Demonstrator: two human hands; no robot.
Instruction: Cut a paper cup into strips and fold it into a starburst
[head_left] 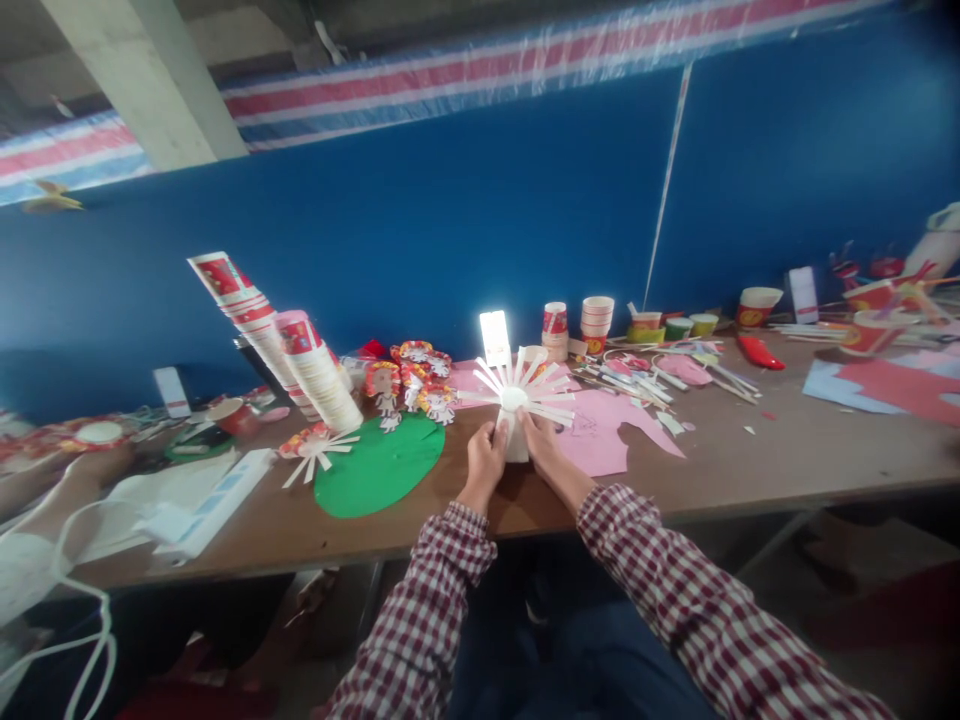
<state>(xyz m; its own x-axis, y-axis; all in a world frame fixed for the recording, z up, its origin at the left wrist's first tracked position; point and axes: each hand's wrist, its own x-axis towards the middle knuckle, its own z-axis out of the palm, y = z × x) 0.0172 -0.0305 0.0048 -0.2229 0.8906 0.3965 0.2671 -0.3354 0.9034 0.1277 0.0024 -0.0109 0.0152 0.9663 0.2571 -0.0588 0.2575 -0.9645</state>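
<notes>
In front of me is a white paper cup (514, 400) cut into strips that fan outward like petals from its round base. My left hand (486, 458) grips its lower left side, fingers closed round it. On the opposite side my right hand (546, 446) is also closed on it. A white piece hangs down between the hands; whether it is part of the cup I cannot tell. Behind the strips a small lamp (495, 335) glows white. Pink paper (600, 430) with drawn lines lies right of my hands, and a green paper oval (379, 465) lies to the left.
Tall leaning stacks of paper cups (319, 370) stand at left, beside another strip-cut cup (319, 455) and decorated paper figures (412, 385). A power strip (217, 505) and another person's hand (105, 465) are further left. Paper sticks (630, 380) and a red object (760, 352) lie right.
</notes>
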